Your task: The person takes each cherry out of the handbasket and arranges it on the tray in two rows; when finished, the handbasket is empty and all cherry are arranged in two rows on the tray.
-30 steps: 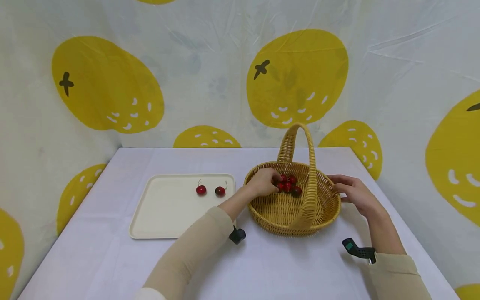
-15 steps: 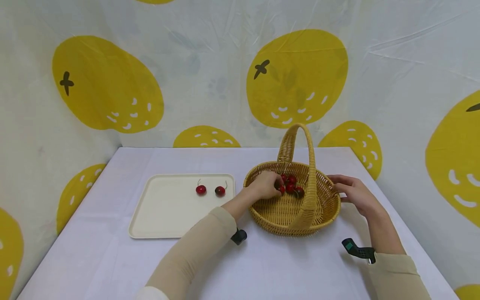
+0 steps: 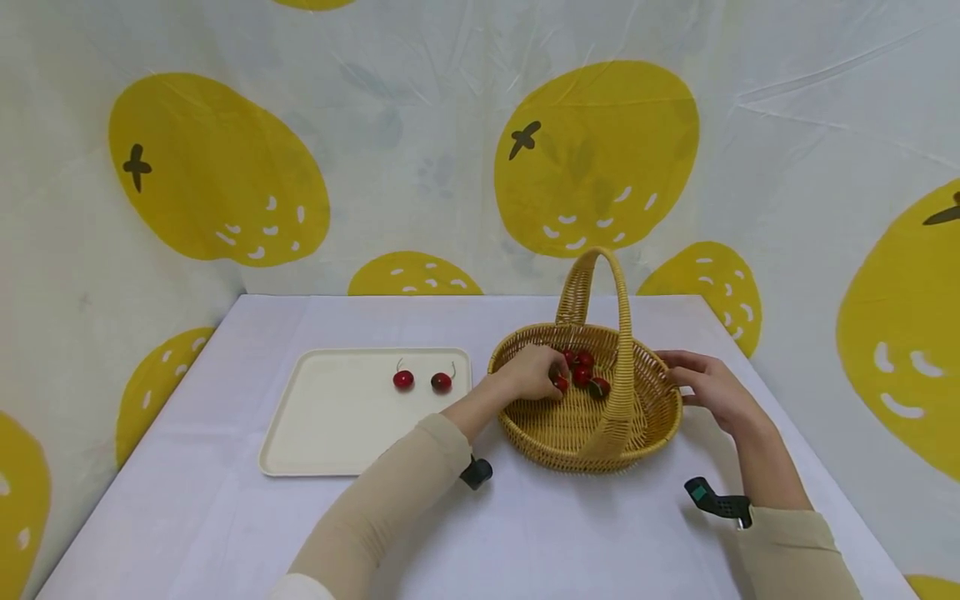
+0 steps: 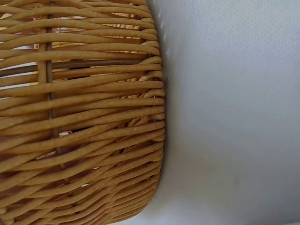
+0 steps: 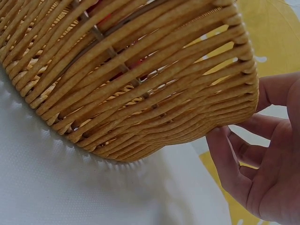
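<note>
Sitting pinched in L hand (image 3: 534, 372): red cherry (image 3: 561, 384), w/in bskt (image 3: 555, 452).

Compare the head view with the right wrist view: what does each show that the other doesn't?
Only head: the tray with two cherries on it, the left hand inside the basket with its fingers at a cherry, the basket's handle and both sleeves.

Only right wrist: a close-up of the outer weave, with red patches showing through its gaps.

Both: the basket, the right hand at its rim, the white cloth and the yellow-printed backdrop.
</note>
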